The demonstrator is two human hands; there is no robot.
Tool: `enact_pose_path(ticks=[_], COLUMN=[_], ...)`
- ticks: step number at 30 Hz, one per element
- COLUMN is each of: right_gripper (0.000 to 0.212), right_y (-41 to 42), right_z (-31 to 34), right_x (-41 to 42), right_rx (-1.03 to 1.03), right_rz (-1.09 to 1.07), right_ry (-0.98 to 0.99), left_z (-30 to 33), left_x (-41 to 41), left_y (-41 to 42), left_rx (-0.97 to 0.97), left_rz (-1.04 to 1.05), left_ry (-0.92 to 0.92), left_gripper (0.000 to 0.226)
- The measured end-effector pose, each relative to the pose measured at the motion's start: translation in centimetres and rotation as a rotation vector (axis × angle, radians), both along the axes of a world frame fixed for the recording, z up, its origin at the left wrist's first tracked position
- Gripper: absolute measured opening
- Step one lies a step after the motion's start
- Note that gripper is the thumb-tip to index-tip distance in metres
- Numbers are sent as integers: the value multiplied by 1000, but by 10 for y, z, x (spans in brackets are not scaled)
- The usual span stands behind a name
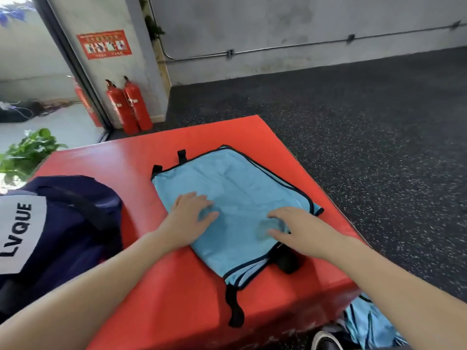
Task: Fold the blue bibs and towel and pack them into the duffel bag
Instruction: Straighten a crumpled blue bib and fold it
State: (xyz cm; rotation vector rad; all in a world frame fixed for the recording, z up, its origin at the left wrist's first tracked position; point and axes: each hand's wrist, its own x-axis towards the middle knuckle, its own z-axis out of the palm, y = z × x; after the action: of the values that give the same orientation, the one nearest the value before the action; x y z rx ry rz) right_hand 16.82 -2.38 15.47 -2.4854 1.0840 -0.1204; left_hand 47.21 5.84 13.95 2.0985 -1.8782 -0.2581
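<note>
Left hand (188, 218) and right hand (298, 229) are lying flat, fingers relaxed, on the blue bib (232, 198); duffel bag (58, 223) is sitting left of them.

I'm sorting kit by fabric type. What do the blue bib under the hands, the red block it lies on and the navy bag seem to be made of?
Blue bib: thin, slightly shiny synthetic cloth with black binding, judging by its soft creases. Red block: probably vinyl-covered foam, smooth with a dull sheen. Duffel bag: matte woven fabric, likely nylon or polyester, with a white printed panel.

Bib (235, 195) right of duffel bag (63, 223)
</note>
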Motion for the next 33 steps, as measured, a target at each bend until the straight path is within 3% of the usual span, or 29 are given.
enact_pose_path(ticks=[3, 5, 9, 15, 21, 28, 33], right_gripper=[51, 49, 42, 33, 26, 16, 11], right_y=[-5, -5, 3, 24, 31, 36, 47], right_z=[5, 11, 20, 27, 29, 26, 34], right_x=[-13, -18, -20, -18, -23, -34, -46], right_rx=[3, 1, 47, 142, 155, 114, 75], right_rz=[-40, -74, -121, -138, -153, -150, -88], right_ry=[-11, -42, -147, -196, -186, -205, -209], left_z=[-2, 2, -1, 4, -4, -1, 3], left_x=[-51, -78, -109, -123, -106, -84, -75], left_y=[60, 95, 136, 140, 146, 170, 192], left_rx=[-183, -217, -92, -36, -11, -9, -7], left_rz=[-165, -164, -106, -46, -127, -139, -156], left_ry=[89, 92, 51, -82, 31, 102, 67], left_gripper=[40, 25, 46, 52, 62, 29, 19])
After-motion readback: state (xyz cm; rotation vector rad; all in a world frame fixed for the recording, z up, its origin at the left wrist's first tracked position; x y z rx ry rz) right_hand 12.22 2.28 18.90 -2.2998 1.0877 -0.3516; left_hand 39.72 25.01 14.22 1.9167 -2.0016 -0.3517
